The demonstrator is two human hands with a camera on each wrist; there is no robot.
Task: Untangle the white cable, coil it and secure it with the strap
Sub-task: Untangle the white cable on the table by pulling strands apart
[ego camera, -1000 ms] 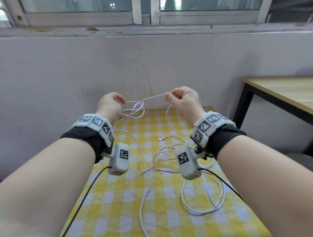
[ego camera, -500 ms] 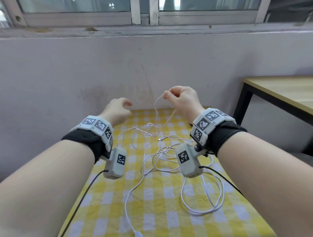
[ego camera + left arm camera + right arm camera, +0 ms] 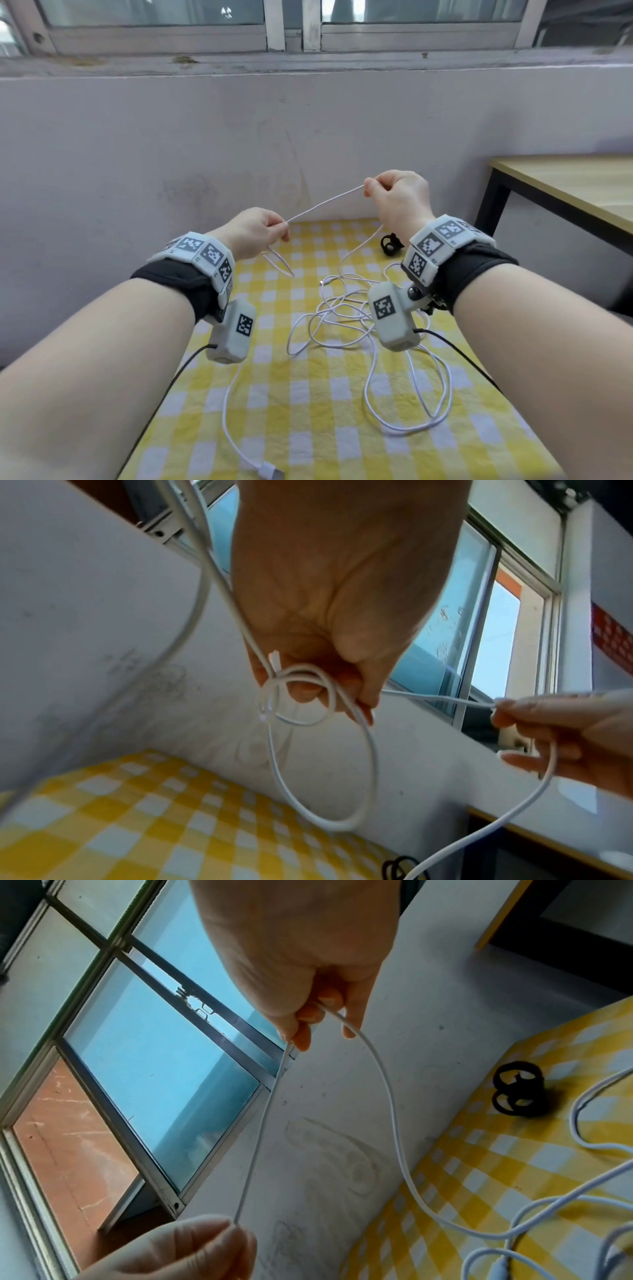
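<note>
The white cable (image 3: 325,204) runs taut between my two raised hands above the yellow checked cloth. My left hand (image 3: 255,231) pinches it, with a small loop and a longer loop (image 3: 298,696) hanging under the fingers. My right hand (image 3: 394,192) pinches the cable (image 3: 383,1074) higher up and to the right. The rest of the cable (image 3: 342,315) lies tangled on the cloth, with its USB plug (image 3: 270,472) near the front edge. The black strap (image 3: 390,244) sits curled on the cloth at the back right, also visible as the strap (image 3: 517,1092) in the right wrist view.
The yellow checked tablecloth (image 3: 308,411) meets a pale wall (image 3: 205,137) under a window. A wooden table with black legs (image 3: 565,195) stands to the right. Black sensor leads (image 3: 164,387) trail from both wrists.
My left hand, empty half a second ago, has taken hold of the cable again. The span between the hands is now pulled straight, and the right hand has moved right.
</note>
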